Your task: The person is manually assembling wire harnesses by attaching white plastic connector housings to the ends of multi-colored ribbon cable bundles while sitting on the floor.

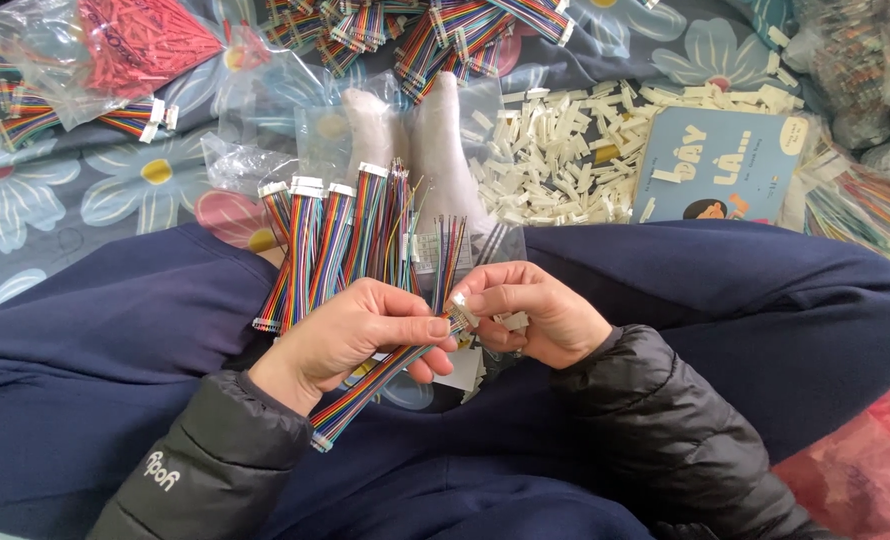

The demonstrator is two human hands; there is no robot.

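My left hand (pixel 350 335) grips a fan of several rainbow ribbon cables (pixel 330 245), each ending in a small white connector; more of the bundle hangs below the palm (pixel 350 405). My right hand (pixel 530 310) pinches a small white plastic connector (pixel 462 312) right against the left thumb, at the end of one loose-wired cable (pixel 448 250) that stands up between the hands. Both hands are over my lap, with dark blue trousers (pixel 115 330) and black padded sleeves around them.
A heap of loose white connectors (pixel 565 150) lies ahead on the floral sheet (pixel 145 170). A light blue book (pixel 715 165) sits at the right. More rainbow cable bundles (pixel 445 35) lie at the top. A bag of red parts (pixel 135 45) is top left. White-socked feet (pixel 435 140) show in the middle.
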